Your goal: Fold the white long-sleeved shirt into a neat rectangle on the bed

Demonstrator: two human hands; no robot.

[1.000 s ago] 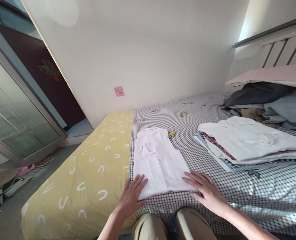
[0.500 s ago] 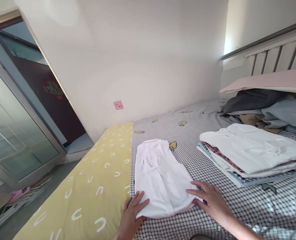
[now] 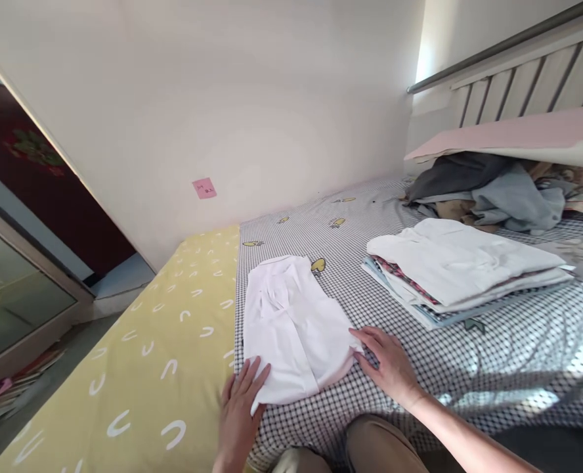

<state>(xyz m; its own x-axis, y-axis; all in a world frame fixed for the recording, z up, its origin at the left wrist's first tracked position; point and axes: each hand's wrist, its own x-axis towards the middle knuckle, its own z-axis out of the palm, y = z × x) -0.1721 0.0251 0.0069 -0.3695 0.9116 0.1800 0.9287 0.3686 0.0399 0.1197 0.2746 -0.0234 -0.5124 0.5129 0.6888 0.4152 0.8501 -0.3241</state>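
Observation:
A white shirt [image 3: 291, 328], folded lengthwise into a narrow shape, lies flat on the checked bedsheet with its collar end away from me. My left hand [image 3: 242, 397] is at its near left corner, fingers over the fabric and thumb by the hem's underside. At the near right edge, my right hand [image 3: 383, 361] pinches the cloth between fingers and thumb, and the hem there is slightly raised. Part of each thumb is hidden.
A stack of folded clothes [image 3: 463, 263] lies to the right, a white garment on top. Behind it, loose grey clothes [image 3: 513, 194] sit under a pink board-like sheet [image 3: 508, 135]. Yellow patterned fabric [image 3: 173, 335] covers the left side. My knees [image 3: 375, 443] are at the bed's near side.
The view has shifted right and down, bringing my knees into sight. Both hands remain at the shirt's near corners, and the right side of the hem looks a little more gathered.

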